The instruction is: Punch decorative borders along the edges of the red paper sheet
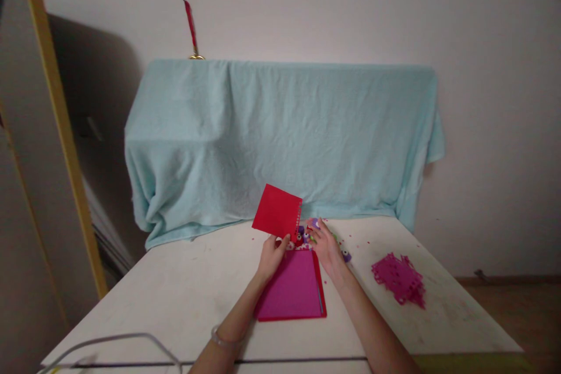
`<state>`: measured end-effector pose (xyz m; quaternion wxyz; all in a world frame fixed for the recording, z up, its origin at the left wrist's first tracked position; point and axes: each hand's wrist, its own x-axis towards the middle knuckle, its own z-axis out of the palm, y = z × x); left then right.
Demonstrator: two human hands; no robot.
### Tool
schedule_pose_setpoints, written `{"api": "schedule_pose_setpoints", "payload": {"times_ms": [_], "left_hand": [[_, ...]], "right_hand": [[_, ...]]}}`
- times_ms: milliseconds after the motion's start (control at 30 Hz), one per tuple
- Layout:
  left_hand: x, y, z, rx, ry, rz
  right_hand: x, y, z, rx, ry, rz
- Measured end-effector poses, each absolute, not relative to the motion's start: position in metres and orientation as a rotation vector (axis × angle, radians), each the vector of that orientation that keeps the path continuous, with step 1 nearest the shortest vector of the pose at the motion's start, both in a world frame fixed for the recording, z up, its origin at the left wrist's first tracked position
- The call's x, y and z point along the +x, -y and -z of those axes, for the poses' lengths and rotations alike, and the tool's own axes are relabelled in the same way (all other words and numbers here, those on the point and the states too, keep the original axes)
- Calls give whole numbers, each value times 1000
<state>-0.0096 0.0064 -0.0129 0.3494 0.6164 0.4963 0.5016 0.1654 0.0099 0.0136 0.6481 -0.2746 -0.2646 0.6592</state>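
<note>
— So, left hand (272,254): pinching what?
— Pinching a red paper square (277,212) by its lower edge, thumb and fingers pressed together on it. Held tilted, standing up above the grip, clear of the table (175,286). Punched along the edge on the right of the grip, with a row of small holes down that side.
— And the right hand (325,245)?
— Just beside the left, fingers spread and laid loosely over a cluster of small craft punches (307,234), purple and red among them. Touching them, by the look of it; gripping one or merely resting on top, cannot tell, too small and partly hidden under the palm.
— Anything below the grip?
— Lying flat just under both hands, toward the wrists: a stack of coloured paper sheets (293,289), magenta on top, red beneath, a thin blue edge showing on its right side. Touching neither hand, as far as can be seen.
— Farther out?
— Well to the right of the right hand, a heap of magenta punched paper pieces (400,277). Tiny paper dots scattered between it and the punches. Beyond the grip, a pale blue towel (280,134) draped over something bulky against the wall. Well off to the left, a leaning board with a yellow edge (61,128). On the left wrist, a clear bracelet (223,339).
</note>
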Motion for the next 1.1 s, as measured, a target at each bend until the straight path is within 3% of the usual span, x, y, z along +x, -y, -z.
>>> {"api": "schedule_pose_setpoints", "payload": {"times_ms": [1100], "left_hand": [[0,11,7,1554,-1252,-1246]], "right_hand": [[157,-7,-17,-653,629,-1596]]}}
